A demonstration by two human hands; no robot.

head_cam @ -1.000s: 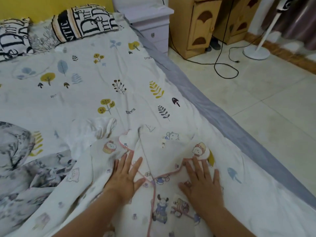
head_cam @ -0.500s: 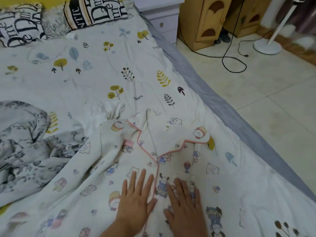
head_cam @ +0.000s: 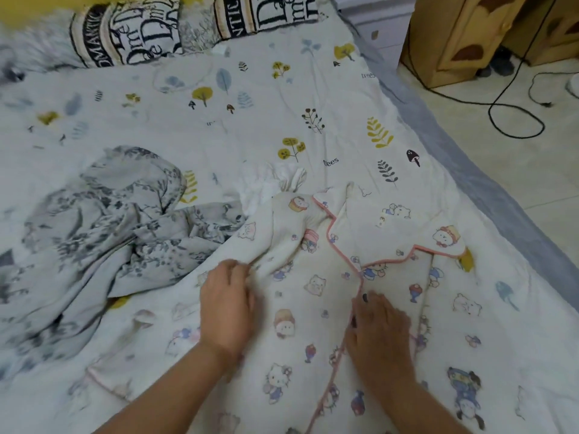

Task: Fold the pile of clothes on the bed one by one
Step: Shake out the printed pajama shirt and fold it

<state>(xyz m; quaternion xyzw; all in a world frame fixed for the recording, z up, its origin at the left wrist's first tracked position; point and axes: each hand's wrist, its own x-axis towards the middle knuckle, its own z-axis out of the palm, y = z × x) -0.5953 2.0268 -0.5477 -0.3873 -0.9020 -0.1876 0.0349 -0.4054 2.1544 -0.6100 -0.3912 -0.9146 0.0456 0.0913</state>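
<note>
A cream pyjama top [head_cam: 316, 296] with cartoon prints and pink piping lies spread on the bed in front of me, collar pointing away. My left hand [head_cam: 227, 303] rests on its left shoulder area, fingers curled into a fold of the cloth. My right hand [head_cam: 379, 332] lies palm down on the front placket near the pink edge. A crumpled grey floral garment [head_cam: 103, 227] sits to the left, partly under the top's sleeve. A small white garment [head_cam: 275, 183] peeks out beyond the collar.
The bed sheet [head_cam: 250, 120] is white with leaf and tree prints. Two lettered pillows [head_cam: 194, 26] lie at the head. The bed's grey edge [head_cam: 488, 195] runs along the right, with tiled floor, a black cable [head_cam: 513, 120] and a wooden cabinet [head_cam: 463, 39] beyond.
Both hands slid back toward me, then apart; the left moved up-left to the shoulder fold and curled. My view swung left, showing more of the grey garment.
</note>
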